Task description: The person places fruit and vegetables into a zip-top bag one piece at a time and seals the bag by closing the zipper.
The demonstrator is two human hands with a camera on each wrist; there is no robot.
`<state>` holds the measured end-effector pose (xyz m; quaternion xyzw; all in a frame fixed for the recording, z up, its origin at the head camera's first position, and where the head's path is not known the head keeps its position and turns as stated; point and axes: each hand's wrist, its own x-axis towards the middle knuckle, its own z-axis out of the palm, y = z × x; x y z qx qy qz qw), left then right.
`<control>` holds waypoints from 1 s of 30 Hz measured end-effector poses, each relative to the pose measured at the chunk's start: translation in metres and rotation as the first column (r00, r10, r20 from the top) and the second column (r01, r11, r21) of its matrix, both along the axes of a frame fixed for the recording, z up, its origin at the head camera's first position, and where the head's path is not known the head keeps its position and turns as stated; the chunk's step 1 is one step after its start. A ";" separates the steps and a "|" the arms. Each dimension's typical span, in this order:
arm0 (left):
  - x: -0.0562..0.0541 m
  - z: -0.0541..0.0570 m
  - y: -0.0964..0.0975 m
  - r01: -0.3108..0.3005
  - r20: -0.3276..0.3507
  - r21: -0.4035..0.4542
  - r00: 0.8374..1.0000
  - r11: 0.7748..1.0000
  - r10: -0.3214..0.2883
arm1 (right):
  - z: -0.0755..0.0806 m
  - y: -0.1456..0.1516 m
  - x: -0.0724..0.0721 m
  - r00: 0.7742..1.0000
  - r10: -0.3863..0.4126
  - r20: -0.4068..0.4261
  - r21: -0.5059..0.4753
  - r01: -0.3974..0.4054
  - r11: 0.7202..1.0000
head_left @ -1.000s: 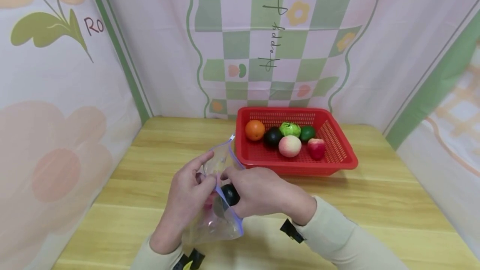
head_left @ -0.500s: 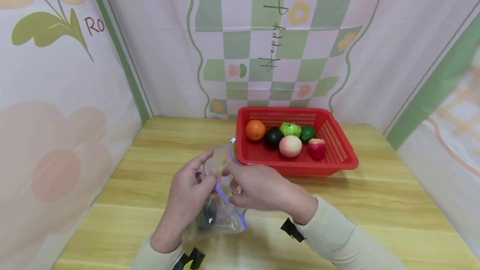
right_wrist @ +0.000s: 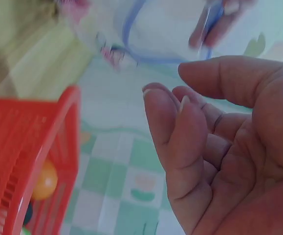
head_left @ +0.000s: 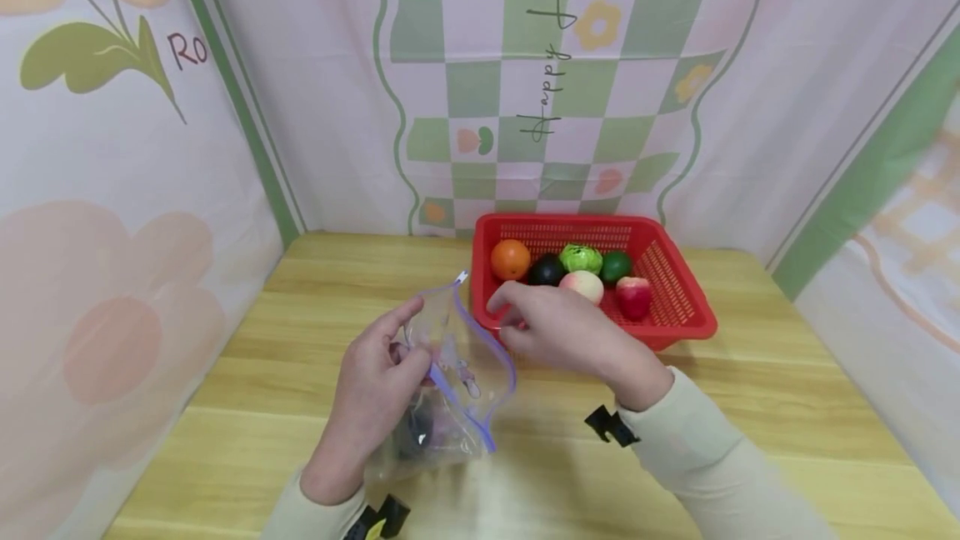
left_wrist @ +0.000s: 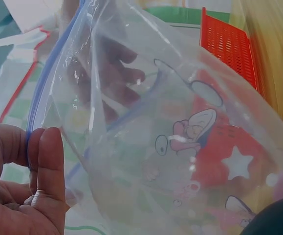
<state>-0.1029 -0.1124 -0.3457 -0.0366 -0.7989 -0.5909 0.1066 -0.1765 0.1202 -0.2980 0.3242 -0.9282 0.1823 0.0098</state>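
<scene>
My left hand (head_left: 378, 394) pinches the purple zip edge of a clear zip bag (head_left: 480, 357) between thumb and fingers. The bag's mouth gapes toward the right. Through its wall shows a dark, rounded object (head_left: 417, 430); its kind is blurred by the plastic. In the left wrist view, cartoon figures are printed on the bag (left_wrist: 180, 142), and a dark round surface (left_wrist: 275, 219) shows in the lower right corner. Above the red basket's near left rim hovers my right hand (head_left: 562, 327), fingers loosely bent, with nothing in its grasp in the right wrist view.
The red plastic basket (head_left: 675, 327) holds an orange (head_left: 511, 260), a black round fruit (head_left: 547, 270), a bright green leafy vegetable (head_left: 581, 258), a dark green fruit (head_left: 616, 267), a peach (head_left: 584, 284) and a red fruit (head_left: 633, 298). All stand on a wooden table (head_left: 300, 340) before patterned cloth.
The dark round object went from my right hand into the bag. My right hand has let go, left the bag's mouth and moved up and right to the basket. The left hand stayed put.
</scene>
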 end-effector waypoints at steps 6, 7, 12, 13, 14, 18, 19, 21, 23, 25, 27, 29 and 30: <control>-0.001 -0.001 -0.001 -0.003 -0.002 -0.011 1.000 1.000 0.003 | 0.002 0.023 -0.029 0.983 -0.180 0.037 0.042 0.179 0.983; -0.001 -0.001 -0.001 -0.004 -0.002 -0.012 1.000 1.000 0.004 | 0.002 0.028 -0.033 0.976 -0.212 0.048 0.047 0.210 0.977; -0.001 -0.002 -0.001 -0.004 -0.007 -0.020 1.000 1.000 0.004 | 0.002 0.046 -0.052 0.935 -0.340 0.099 0.076 0.333 0.940; -0.001 -0.003 -0.001 -0.005 -0.008 -0.022 1.000 1.000 0.005 | 0.001 0.049 -0.056 0.927 -0.359 0.106 0.087 0.351 0.932; -0.001 -0.003 -0.001 -0.005 -0.009 -0.024 1.000 1.000 0.005 | 0.000 0.052 -0.059 0.919 -0.376 0.114 0.098 0.367 0.925; -0.001 -0.003 -0.001 -0.009 0.000 -0.022 1.000 1.000 0.009 | -0.006 0.059 -0.071 0.891 -0.432 0.143 0.144 0.413 0.899; -0.001 -0.003 -0.001 -0.009 0.003 -0.024 1.000 1.000 0.009 | -0.008 0.060 -0.073 0.886 -0.440 0.147 0.154 0.419 0.895; -0.001 -0.003 -0.001 -0.009 0.008 -0.024 1.000 1.000 0.009 | -0.013 0.062 -0.079 0.874 -0.458 0.161 0.168 0.433 0.885; -0.001 -0.002 -0.001 -0.008 0.011 -0.026 1.000 1.000 0.008 | -0.019 0.064 -0.084 0.865 -0.473 0.170 0.186 0.443 0.877; -0.001 -0.002 -0.001 -0.007 0.010 -0.027 1.000 1.000 0.007 | -0.025 0.066 -0.089 0.861 -0.480 0.169 0.210 0.445 0.871; 0.000 -0.002 -0.001 -0.006 0.006 -0.026 1.000 1.000 0.006 | -0.031 0.067 -0.094 0.852 -0.492 0.179 0.238 0.448 0.862; 0.000 -0.002 -0.001 -0.006 0.002 -0.028 1.000 1.000 0.006 | -0.037 0.067 -0.098 0.839 -0.508 0.194 0.264 0.454 0.851; 0.000 -0.002 -0.001 -0.004 -0.001 -0.028 1.000 1.000 0.004 | -0.039 0.068 -0.100 0.833 -0.514 0.202 0.276 0.455 0.846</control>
